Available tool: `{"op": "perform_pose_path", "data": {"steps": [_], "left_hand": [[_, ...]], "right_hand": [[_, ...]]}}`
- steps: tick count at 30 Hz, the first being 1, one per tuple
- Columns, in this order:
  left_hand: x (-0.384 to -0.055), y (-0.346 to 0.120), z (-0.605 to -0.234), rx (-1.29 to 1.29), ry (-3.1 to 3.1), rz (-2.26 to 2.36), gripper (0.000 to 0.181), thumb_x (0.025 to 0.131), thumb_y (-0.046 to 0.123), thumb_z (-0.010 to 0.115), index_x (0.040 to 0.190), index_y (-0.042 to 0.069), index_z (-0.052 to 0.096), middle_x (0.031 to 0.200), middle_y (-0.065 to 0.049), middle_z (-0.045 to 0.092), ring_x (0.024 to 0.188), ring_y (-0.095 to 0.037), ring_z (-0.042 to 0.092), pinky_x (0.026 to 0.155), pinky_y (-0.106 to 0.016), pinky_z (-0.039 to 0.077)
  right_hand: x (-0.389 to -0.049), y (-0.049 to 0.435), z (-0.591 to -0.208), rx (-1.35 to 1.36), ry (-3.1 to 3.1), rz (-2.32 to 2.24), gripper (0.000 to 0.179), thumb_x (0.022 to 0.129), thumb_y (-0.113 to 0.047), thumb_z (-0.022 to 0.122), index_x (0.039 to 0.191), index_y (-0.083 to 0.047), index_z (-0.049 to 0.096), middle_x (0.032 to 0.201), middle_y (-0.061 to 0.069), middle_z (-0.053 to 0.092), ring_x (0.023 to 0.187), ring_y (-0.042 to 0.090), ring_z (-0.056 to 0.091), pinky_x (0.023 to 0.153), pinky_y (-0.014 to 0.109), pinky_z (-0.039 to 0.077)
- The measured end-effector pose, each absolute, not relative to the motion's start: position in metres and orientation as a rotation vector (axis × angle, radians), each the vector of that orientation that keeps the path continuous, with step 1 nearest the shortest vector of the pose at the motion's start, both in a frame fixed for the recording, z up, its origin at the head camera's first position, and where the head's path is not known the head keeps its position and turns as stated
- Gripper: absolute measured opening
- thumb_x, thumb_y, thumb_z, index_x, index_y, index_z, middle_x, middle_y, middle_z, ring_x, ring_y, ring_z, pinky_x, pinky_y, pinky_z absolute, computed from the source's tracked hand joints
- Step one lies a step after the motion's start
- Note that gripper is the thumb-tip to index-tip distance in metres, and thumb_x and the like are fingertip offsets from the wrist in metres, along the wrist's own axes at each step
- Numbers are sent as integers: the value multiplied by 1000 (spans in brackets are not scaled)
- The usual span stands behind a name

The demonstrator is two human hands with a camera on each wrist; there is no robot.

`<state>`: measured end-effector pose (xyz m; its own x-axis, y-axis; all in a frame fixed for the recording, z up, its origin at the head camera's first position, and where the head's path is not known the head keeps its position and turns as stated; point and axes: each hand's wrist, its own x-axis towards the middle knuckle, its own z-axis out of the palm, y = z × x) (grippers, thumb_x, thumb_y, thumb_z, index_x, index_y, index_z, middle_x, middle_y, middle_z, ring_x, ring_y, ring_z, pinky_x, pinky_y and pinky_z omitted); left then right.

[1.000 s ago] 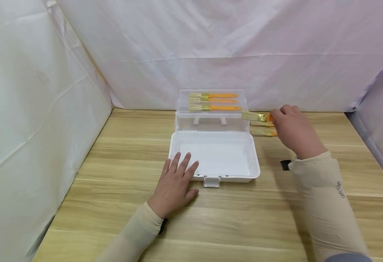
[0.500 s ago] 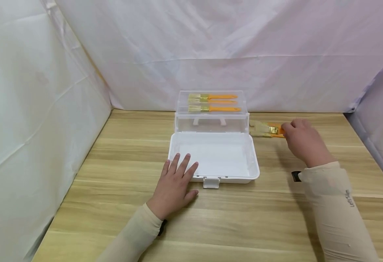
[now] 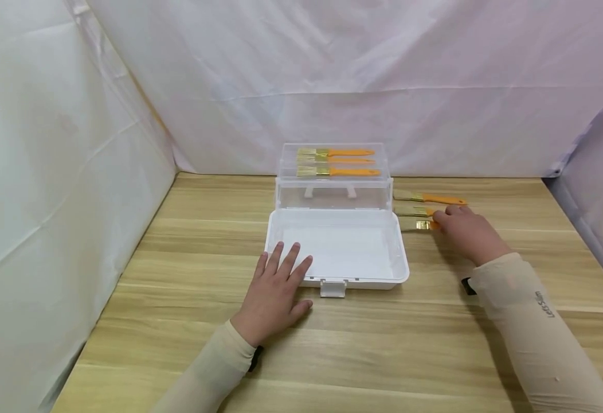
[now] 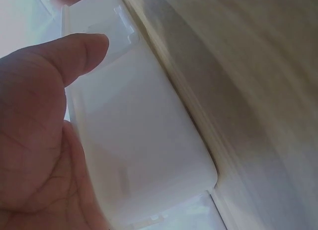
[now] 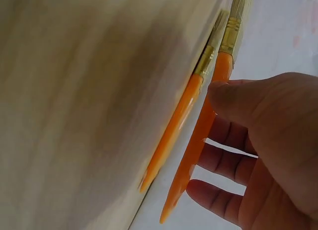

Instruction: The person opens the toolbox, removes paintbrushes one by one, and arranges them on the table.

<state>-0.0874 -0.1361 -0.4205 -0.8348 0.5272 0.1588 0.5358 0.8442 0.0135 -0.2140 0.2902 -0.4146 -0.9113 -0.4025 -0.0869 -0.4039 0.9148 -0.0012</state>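
Note:
In the right wrist view, my right hand (image 5: 268, 130) pinches the orange handle of a paintbrush (image 5: 198, 135) between thumb and fingers. A second paintbrush (image 5: 181, 115) lies on the table beside it. From the head view, the held brush's brass ferrule (image 3: 423, 225) points left, in front of two other brushes, the rear one (image 3: 443, 199) fully visible. My left hand (image 3: 275, 292) spreads its fingers over the front left rim of an open white plastic box (image 3: 353, 249). The left wrist view has the thumb against the box's front wall (image 4: 134, 125).
The box's clear lid (image 3: 327, 198) stands raised behind it, with a white handle. Three more orange-handled brushes (image 3: 353, 171) lie in a row at the lid's top. A white latch (image 3: 333, 288) hangs at the front. White cloth (image 3: 332, 115) walls in the wooden table.
My right hand has brought the brush from above the rear brushes down and toward the front, near the table. The rear brushes now show more. My left hand has stayed put.

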Motion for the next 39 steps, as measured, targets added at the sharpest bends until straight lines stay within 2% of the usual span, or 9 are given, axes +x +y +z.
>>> {"op": "perform_pose_path", "data": {"steps": [4, 17, 27, 39], "left_hand": [[-87, -136, -420, -835, -2871, -100, 80, 86, 52, 69, 152, 15, 41, 159, -16, 29, 146, -43, 21, 113, -61, 20], [-86, -137, -420, -828, -2865, -104, 80, 86, 51, 69, 152, 15, 42, 159, -16, 30, 146, -43, 22, 113, -61, 21], [-86, -137, -420, -829, -2861, -99, 80, 86, 52, 69, 152, 15, 42, 159, -16, 30, 146, -42, 22, 113, -61, 21], [-87, -137, -421, -830, -2864, -79, 80, 87, 53, 68, 152, 15, 41, 159, -16, 30, 146, -42, 21, 113, -60, 21]], "right_hand": [[-213, 288, -417, -607, 2983, 30, 24, 98, -1, 56, 121, -1, 60, 102, 20, 57, 91, 39, 53, 71, 55, 47], [-213, 287, -422, -607, 2995, 32, 21, 97, 3, 55, 117, -1, 62, 97, 20, 58, 83, 37, 54, 70, 55, 48], [-213, 287, -420, -562, 2996, -15, 23, 98, -6, 59, 120, -1, 61, 106, 22, 59, 93, 40, 56, 74, 58, 48], [-215, 280, -392, -621, 3094, -1, 27, 89, -2, 69, 114, 3, 61, 99, 22, 59, 84, 39, 57, 68, 54, 50]]}}
